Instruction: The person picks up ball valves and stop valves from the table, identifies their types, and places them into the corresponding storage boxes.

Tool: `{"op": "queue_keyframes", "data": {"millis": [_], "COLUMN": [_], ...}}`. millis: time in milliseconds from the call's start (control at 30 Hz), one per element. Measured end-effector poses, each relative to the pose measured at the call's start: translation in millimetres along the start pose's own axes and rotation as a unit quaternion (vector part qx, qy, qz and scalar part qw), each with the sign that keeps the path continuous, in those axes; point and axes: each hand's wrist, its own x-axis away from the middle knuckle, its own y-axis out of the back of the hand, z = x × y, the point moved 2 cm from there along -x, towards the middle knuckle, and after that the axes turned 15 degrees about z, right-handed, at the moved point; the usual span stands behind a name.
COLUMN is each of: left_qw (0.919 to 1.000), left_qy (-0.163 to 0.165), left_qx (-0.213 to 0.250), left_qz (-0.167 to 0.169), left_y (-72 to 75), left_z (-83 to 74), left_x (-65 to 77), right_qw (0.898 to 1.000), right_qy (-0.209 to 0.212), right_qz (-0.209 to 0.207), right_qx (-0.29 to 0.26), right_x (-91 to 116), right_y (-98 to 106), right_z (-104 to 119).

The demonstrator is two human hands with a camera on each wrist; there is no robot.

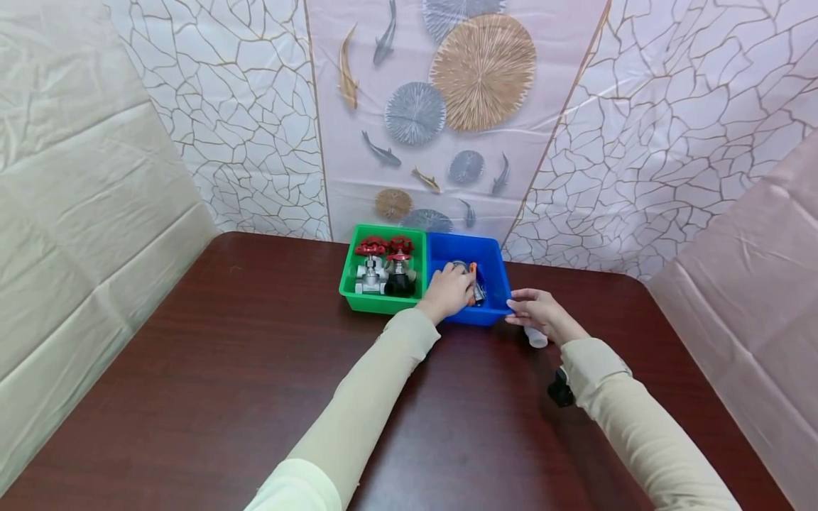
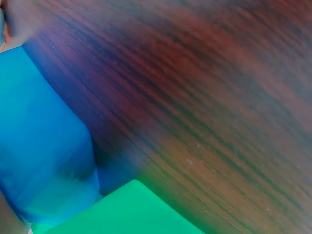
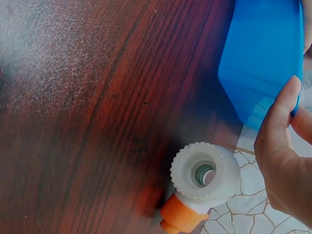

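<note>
My left hand (image 1: 449, 289) reaches into the blue bin (image 1: 441, 245), beside a slim item with orange parts (image 1: 473, 270). Its fingertips are hidden, so whether they grip anything cannot be told. At the bin's right front corner, my right hand (image 1: 535, 311) pinches the rim; the right wrist view shows the thumb and a finger of that hand (image 3: 280, 146) on the blue wall (image 3: 261, 44). Below this hand, a white plastic valve (image 3: 222, 170) with an orange handle (image 3: 183, 214) rests on the table; only its white end (image 1: 537, 339) shows in the head view.
A green bin (image 1: 377, 305) adjoins the blue one on the left. It holds valves with red handwheels (image 1: 373, 245), one metallic and one black-bodied (image 1: 400, 282). The dark wood table (image 1: 224, 369) runs back to a patterned cloth backdrop (image 1: 255, 128).
</note>
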Motion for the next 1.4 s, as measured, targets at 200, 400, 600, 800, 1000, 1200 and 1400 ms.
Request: {"op": "queue_keyframes", "data": {"millis": [200, 400, 600, 800, 1000, 1200, 1400], "left_qw": [0.9964, 0.9954, 0.9939, 0.9878, 0.9856, 0.9832, 0.9825], "left_qy": [-0.045, -0.052, -0.067, -0.102, -0.098, -0.095, -0.137], "left_qx": [-0.052, -0.061, -0.066, -0.09, -0.107, -0.126, -0.109], "left_qz": [-0.049, -0.053, -0.058, -0.076, -0.087, -0.092, -0.063], "left_y": [0.7, 1.7, 3.6, 6.6, 11.4, 16.9, 21.8], "left_z": [-1.0, 2.5, 6.9, 13.3, 24.0, 35.6, 46.1], "left_x": [2.0, 6.4, 9.6, 15.5, 25.1, 31.3, 38.5], "right_qw": [1.0, 1.0, 1.0, 1.0, 1.0, 1.0, 0.999], "right_qy": [0.0, -0.009, -0.002, -0.006, -0.014, -0.011, 0.011], "right_qz": [-0.004, -0.008, 0.0, -0.006, 0.003, -0.001, 0.007], "right_qx": [0.004, -0.008, 0.001, -0.008, -0.013, 0.009, 0.051], "right_x": [0.1, -1.7, -1.9, -2.4, -3.0, -2.4, 2.7], "right_y": [0.6, -1.3, -1.2, -0.2, 2.5, 2.8, 2.3], "right_z": [-0.5, 0.3, 1.5, 0.4, 0.2, 1.4, 0.1]}}
